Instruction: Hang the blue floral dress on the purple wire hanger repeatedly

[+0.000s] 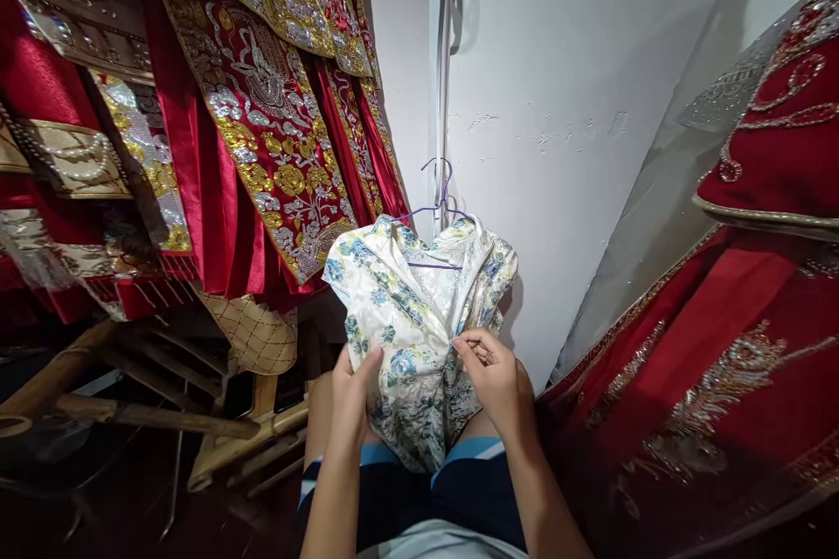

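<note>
White floral garment point(403, 349), blue and yellow-green print, on a purple hanger point(449, 208); it lies between the two hands, lower part over the person's lap. Right hand point(491, 365): thumb and index closed at the front edge, pinching the cloth where the neckline opening ends; other fingers curled. Left hand point(354, 380): thumb on the front of the garment's side, fingers behind the cloth, gripping that side. Hanger sits beyond both sets of fingertips, in the collar, below a pale vertical rail point(438, 61). Left of the left fingers: bamboo frame point(157, 419), with red-and-gold embroidered clothes point(275, 131) above. Right of the right fingers: red beaded gown point(708, 349).
</note>
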Action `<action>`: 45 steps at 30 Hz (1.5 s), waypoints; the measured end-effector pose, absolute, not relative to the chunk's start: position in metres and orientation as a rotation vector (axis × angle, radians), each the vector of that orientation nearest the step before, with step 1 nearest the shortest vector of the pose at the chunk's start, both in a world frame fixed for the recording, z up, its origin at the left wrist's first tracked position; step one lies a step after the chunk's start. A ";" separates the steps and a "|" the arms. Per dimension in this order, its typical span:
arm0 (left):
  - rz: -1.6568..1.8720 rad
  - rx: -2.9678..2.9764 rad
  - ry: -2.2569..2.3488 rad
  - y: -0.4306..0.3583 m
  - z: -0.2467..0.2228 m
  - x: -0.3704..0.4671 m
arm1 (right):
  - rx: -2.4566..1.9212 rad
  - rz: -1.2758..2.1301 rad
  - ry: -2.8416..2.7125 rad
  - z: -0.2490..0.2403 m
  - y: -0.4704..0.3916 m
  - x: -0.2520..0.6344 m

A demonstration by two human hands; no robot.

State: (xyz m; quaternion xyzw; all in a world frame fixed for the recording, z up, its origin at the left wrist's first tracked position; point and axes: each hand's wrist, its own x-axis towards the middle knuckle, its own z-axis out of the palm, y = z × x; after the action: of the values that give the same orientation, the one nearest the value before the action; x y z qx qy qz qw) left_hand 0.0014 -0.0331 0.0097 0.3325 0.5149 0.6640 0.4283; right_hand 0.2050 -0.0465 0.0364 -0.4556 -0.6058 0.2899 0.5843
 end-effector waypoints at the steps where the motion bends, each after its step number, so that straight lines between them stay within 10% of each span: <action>1: 1.794 0.855 1.374 -0.030 0.006 0.000 | -1.038 0.682 -1.411 0.032 -0.044 0.205; 10: 1.637 1.648 1.319 -0.043 0.009 0.047 | -0.894 0.700 -1.365 0.008 -0.027 0.193; 45: 1.447 1.650 1.280 -0.050 0.007 0.064 | -0.829 0.594 -1.453 0.062 0.019 0.201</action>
State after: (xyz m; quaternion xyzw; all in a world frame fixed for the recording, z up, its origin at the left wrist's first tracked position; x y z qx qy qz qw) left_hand 0.0643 -0.0500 0.0071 0.6203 0.4811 0.5440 0.2962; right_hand 0.2009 0.0191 0.0621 -0.3620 -0.6348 0.2595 0.6314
